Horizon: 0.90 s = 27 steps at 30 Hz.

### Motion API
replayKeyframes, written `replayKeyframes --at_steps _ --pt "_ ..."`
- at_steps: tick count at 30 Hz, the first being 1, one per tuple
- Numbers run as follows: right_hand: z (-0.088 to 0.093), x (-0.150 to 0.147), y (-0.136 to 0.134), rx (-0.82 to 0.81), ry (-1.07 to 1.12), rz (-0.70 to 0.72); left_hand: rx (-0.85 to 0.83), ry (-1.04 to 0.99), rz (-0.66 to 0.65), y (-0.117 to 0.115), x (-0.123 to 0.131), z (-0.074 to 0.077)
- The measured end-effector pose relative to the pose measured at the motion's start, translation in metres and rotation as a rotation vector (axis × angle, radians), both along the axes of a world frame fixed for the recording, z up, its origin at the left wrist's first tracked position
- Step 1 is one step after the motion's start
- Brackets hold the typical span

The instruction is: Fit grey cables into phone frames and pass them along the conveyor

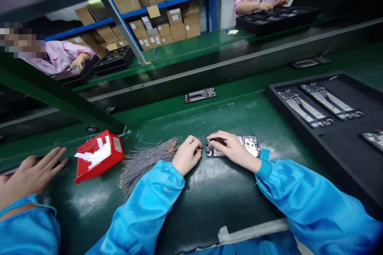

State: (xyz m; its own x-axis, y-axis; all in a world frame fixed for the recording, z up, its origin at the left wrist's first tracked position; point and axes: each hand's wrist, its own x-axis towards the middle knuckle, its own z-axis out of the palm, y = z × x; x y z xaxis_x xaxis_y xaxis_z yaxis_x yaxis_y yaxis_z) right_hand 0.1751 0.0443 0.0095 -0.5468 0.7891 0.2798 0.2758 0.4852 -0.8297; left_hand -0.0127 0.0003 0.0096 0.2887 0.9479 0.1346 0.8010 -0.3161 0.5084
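An opened phone body [248, 143] with its inner boards showing lies on the green bench in front of me. My right hand [230, 148] reaches over its left half, fingers bent and drawn together at the left end; a dark patch shows between them, and what they hold is hidden. Just left of the phone, my left hand [188, 155] is closed with fingertips pinched near the phone's edge; anything in the pinch is too small to name. Beside that hand spreads a bundle of thin grey cables [146, 163] with gold-coloured ends.
A red bin [115, 149] holds white paper strips, with a co-worker's hand [36, 171] to its left. A black foam tray [311, 143] with phone bodies stands at right. Another phone body [200, 95] lies farther back. People in pink work across the bench.
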Motion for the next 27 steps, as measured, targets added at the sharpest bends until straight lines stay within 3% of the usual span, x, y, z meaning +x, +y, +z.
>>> replayKeyframes --at_steps 13,27 --pt "-0.0031 -0.0033 0.0027 -0.094 0.071 -0.052 0.041 0.288 0.011 0.0006 0.0087 -0.0004" --pt "-0.0022 -0.0018 0.0034 -0.092 0.029 -0.065 0.063 0.321 -0.006 -0.0007 0.0091 -0.0003"
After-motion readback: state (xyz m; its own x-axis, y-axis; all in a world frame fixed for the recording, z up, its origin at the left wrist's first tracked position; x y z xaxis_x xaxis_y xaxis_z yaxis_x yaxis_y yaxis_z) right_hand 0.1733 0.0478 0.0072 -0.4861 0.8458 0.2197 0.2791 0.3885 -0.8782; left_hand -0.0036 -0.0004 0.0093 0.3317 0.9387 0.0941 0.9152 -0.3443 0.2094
